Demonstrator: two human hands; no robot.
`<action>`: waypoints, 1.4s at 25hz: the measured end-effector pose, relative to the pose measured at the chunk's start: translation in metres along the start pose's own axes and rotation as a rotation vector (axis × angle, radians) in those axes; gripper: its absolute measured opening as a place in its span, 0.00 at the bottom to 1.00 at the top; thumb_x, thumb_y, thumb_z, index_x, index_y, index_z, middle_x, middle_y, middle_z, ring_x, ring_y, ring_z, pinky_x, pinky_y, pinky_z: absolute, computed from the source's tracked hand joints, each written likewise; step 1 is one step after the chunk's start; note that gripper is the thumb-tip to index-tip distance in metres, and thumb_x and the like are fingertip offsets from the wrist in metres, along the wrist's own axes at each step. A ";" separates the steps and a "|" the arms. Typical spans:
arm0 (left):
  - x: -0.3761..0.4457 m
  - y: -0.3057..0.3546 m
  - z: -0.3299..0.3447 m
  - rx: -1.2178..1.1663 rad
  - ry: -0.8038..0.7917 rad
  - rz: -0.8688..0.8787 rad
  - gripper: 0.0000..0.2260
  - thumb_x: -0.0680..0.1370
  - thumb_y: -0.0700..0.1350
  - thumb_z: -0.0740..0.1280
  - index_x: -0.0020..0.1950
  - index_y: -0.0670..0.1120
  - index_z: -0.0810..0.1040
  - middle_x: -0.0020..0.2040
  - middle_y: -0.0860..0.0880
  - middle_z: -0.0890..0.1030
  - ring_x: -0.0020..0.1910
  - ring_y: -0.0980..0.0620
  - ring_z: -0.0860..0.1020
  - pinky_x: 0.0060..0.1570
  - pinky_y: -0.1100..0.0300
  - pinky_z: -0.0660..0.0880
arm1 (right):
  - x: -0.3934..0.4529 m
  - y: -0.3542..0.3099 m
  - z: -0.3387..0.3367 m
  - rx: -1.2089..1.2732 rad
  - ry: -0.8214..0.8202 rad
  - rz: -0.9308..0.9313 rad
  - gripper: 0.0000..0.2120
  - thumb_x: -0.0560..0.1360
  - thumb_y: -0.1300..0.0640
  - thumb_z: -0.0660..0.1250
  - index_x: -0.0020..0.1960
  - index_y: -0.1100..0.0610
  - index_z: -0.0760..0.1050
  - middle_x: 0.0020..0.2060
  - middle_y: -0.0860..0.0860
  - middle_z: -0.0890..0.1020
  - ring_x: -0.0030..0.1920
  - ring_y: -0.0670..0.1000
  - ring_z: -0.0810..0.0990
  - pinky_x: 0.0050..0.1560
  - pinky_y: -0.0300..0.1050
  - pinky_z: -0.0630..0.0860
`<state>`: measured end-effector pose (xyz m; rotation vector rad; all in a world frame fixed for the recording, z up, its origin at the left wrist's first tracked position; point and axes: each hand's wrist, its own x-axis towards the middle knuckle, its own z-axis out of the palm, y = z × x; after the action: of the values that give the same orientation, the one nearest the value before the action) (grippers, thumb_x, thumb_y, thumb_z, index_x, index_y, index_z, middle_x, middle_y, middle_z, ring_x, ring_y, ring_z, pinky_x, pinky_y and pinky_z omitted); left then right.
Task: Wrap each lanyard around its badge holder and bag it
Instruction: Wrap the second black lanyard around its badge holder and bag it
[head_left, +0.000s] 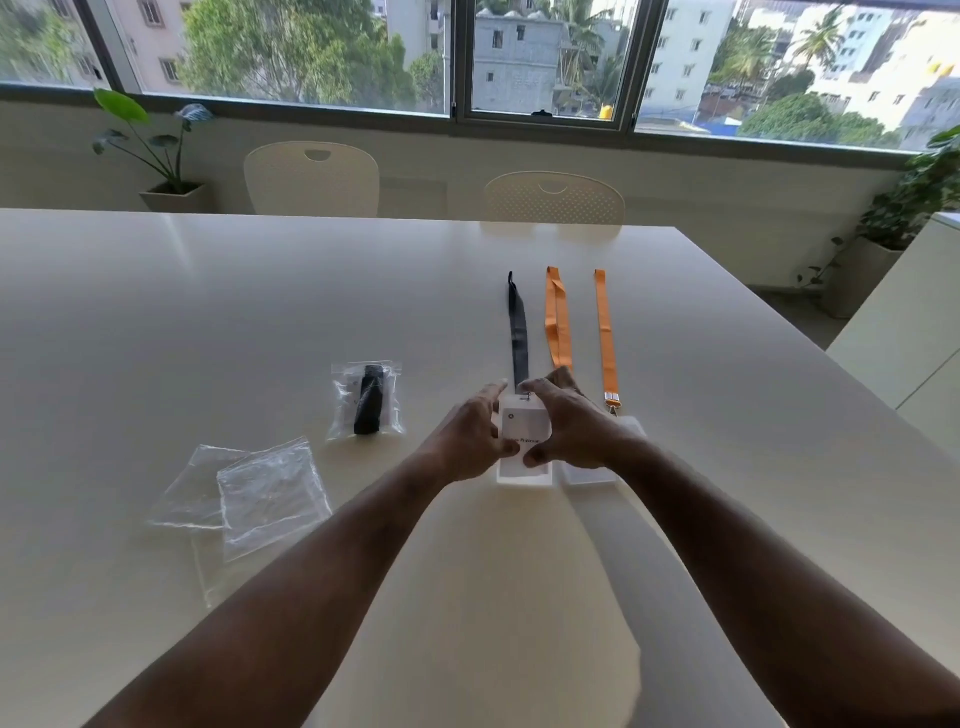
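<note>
I have both hands, left hand (470, 436) and right hand (563, 423), fingers curled, gripping the white badge holder (524, 441) of the black lanyard (518, 332) on the table (260, 312).

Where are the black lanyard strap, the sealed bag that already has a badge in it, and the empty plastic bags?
Black fabric lanyard strap (518, 332): head view, mid-strap.
Sealed clear plastic bag holding a wrapped badge (343, 410): head view, left clear edge.
Empty clear plastic bags (270, 493): head view, middle of the upper bag.

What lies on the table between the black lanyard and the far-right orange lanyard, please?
In the head view, a second orange lanyard lies stretched out between the black lanyard and the far-right orange lanyard, roughly parallel to both.
</note>
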<state>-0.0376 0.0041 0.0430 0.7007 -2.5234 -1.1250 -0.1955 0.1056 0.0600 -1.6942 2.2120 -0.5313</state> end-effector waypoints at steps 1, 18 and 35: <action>-0.003 -0.001 -0.001 -0.032 0.011 -0.002 0.38 0.75 0.39 0.75 0.80 0.42 0.59 0.63 0.41 0.79 0.56 0.46 0.82 0.55 0.55 0.82 | 0.000 0.000 0.000 0.005 0.031 -0.020 0.39 0.67 0.56 0.81 0.72 0.56 0.66 0.60 0.51 0.64 0.61 0.51 0.67 0.59 0.43 0.77; -0.037 0.019 -0.068 -0.743 0.234 -0.042 0.13 0.77 0.34 0.71 0.60 0.44 0.77 0.50 0.44 0.87 0.51 0.49 0.86 0.44 0.54 0.84 | -0.012 -0.046 0.009 1.311 -0.054 0.029 0.17 0.76 0.59 0.63 0.62 0.58 0.80 0.58 0.61 0.84 0.60 0.60 0.81 0.64 0.54 0.77; -0.024 0.017 -0.078 -0.416 0.609 -0.074 0.14 0.76 0.41 0.74 0.60 0.48 0.77 0.47 0.51 0.85 0.47 0.51 0.84 0.45 0.48 0.85 | -0.034 -0.086 0.030 0.915 0.133 0.104 0.08 0.83 0.62 0.60 0.58 0.65 0.74 0.31 0.52 0.77 0.29 0.48 0.74 0.36 0.46 0.72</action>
<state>0.0115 -0.0212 0.1056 0.8600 -1.7085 -1.1848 -0.0995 0.1152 0.0735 -1.0594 1.6695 -1.3835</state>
